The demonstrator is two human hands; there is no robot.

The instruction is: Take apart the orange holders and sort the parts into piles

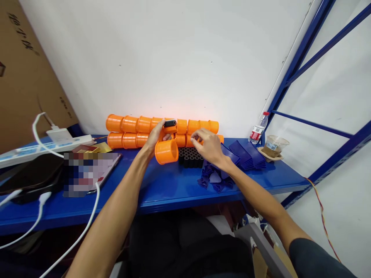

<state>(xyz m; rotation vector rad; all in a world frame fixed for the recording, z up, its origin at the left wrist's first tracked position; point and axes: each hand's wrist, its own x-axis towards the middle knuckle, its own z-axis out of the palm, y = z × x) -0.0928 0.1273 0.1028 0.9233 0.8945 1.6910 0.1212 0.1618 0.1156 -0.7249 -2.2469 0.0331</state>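
My left hand (155,138) is closed round an orange plastic cup (167,151) with its mouth turned toward the right. A short black tube (170,123) sticks out at the top of the same hand, beside an orange part; how they join is hidden. Over the far side of a block of upright black tubes (190,157), my right hand (207,144) hovers with loosely curled fingers, thumb and forefinger slightly apart. Nothing shows between them. Beneath that wrist lies a heap of small dark-blue pieces (215,177), beside stacked flat blue sheets (243,154).
Two rows of nested orange cups (130,124) lie along the wall behind my hands. A plastic bottle (259,129) and a cup of brown liquid (275,146) stand at the right. Leftward are a power strip (58,146), a phone (31,173) and white cables on the blue shelf (165,193).
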